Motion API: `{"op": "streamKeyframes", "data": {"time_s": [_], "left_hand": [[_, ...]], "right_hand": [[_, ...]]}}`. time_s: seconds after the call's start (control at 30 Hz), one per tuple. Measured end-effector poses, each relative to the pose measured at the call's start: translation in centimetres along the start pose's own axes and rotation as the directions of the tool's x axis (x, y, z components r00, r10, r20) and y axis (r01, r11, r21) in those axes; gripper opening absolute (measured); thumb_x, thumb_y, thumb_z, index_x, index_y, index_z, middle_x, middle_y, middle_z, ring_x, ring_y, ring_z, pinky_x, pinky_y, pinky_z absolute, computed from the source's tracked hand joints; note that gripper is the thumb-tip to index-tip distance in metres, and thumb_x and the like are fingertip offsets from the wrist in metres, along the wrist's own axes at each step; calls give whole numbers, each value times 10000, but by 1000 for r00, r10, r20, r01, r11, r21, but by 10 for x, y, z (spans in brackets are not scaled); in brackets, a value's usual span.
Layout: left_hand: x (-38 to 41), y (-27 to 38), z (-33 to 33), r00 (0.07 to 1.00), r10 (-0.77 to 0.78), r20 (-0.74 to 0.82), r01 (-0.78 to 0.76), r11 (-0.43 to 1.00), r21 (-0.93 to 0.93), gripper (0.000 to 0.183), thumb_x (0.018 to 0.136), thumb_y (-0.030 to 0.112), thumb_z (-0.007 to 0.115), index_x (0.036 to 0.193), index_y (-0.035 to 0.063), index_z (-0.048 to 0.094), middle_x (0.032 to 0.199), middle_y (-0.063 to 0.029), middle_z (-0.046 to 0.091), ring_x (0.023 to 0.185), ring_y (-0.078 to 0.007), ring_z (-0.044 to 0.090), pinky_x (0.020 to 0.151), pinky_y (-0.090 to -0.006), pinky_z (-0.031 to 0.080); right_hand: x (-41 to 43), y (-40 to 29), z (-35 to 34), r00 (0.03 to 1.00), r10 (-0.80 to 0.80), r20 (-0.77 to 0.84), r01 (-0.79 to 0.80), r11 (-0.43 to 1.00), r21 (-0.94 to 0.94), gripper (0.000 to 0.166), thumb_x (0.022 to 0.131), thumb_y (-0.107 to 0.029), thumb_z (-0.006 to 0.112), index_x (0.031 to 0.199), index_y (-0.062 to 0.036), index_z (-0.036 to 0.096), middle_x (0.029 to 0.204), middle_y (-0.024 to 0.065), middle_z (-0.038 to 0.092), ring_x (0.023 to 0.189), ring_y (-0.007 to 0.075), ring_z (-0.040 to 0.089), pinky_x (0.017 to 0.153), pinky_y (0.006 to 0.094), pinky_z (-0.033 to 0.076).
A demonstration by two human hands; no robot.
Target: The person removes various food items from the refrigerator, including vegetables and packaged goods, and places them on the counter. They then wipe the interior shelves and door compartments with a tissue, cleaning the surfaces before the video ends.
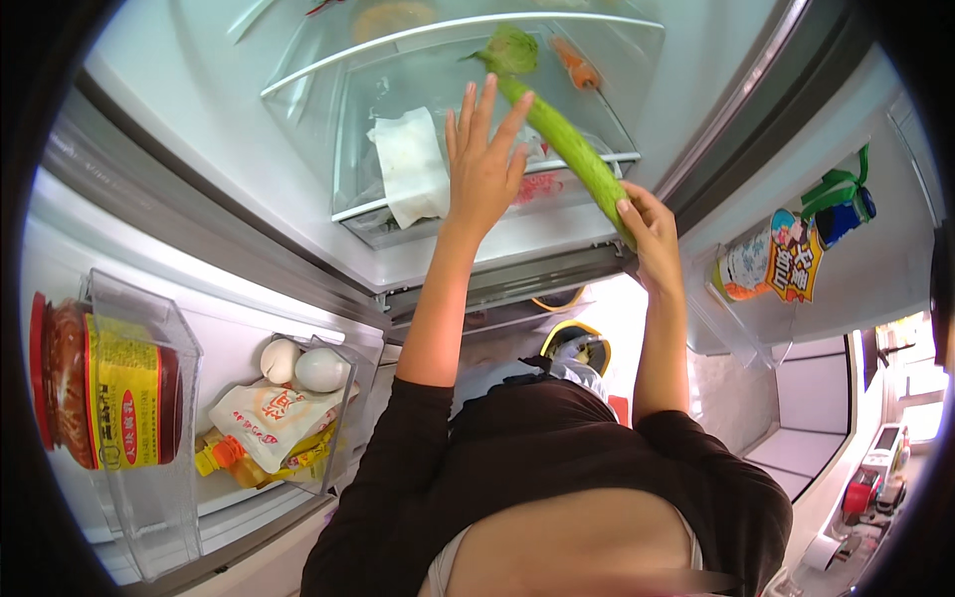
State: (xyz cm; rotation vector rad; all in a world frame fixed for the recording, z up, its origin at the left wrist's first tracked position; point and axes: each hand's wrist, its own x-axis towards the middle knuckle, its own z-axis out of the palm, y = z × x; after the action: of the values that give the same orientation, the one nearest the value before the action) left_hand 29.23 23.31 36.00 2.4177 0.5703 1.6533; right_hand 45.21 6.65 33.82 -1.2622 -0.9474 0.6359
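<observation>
My right hand (650, 227) grips the lower end of a long green gourd (571, 142), which slants up and left over the front of a refrigerator shelf. Fingers spread, my left hand (481, 160) is beside the gourd's upper part; its fingertips overlap the gourd in view, and whether they touch it I cannot tell. Near the gourd's top end lies a round green vegetable (513, 49), perhaps a cabbage. A carrot (574, 63) in a clear wrapping is to the right of it. White paper (410, 164) drapes over the front edge of the drawer, left of my left hand.
Glass shelf edge (462, 33) crosses above the drawer. The left door holds a red-lidded jar (112, 380), eggs (321, 369), a printed white bag (276, 418) and an orange-capped bottle (231, 455). On the right door stand a printed package (768, 257) and a blue item with green ribbon (843, 209).
</observation>
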Motion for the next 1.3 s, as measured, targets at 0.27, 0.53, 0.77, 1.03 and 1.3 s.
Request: {"op": "streamKeyframes", "data": {"time_s": [0.27, 0.53, 0.77, 1.03, 1.3], "left_hand": [[-27, 38, -10, 891, 119, 438, -129, 992, -8, 495, 692, 327, 742, 1170, 268, 628, 1158, 48, 548, 1155, -171, 502, 1097, -634, 46], [-85, 46, -3, 801, 184, 570, -145, 983, -114, 396, 727, 375, 715, 1010, 108, 640, 848, -13, 607, 844, -199, 581, 1023, -450, 310], [-135, 54, 27, 821, -225, 524, 199, 974, 106, 328, 796, 336, 696, 987, 78, 633, 837, -103, 643, 797, -309, 614, 757, -381, 464], [-191, 43, 51, 719, -461, 520, 694, 513, -505, 337, 938, 270, 563, 1158, 16, 537, 977, -131, 625, 928, -209, 594, 842, -331, 451], [-184, 67, 52, 726, -317, 611, 688, 358, -631, 374, 960, 204, 516, 1269, -6, 499, 1268, -131, 538, 1178, -213, 496, 979, -330, 388]], "right_hand": [[-93, 4, -43, 949, 312, 47, -315, 935, 159, 319, 908, -165, 577, 1168, 21, 570, 982, 33, 629, 888, 74, 557, 773, 200, 416], [-114, -4, -40, 966, 191, 173, -49, 794, -606, 409, 892, -241, 609, 1225, -20, 518, 885, 140, 648, 795, 232, 632, 740, 322, 482], [-116, 81, -9, 948, 159, -276, -289, 793, -536, 317, 887, -294, 630, 1038, -26, 554, 704, 166, 604, 628, 271, 601, 599, 372, 469], [-121, 107, 35, 960, 1, -280, -58, 980, -193, 313, 951, -147, 514, 1216, -14, 413, 959, 57, 550, 787, 100, 508, 709, 242, 442], [-119, 99, 38, 958, 78, -276, -26, 982, 190, 516, 847, -75, 669, 1284, 2, 405, 1159, 73, 513, 1063, 149, 513, 931, 283, 407]]}}
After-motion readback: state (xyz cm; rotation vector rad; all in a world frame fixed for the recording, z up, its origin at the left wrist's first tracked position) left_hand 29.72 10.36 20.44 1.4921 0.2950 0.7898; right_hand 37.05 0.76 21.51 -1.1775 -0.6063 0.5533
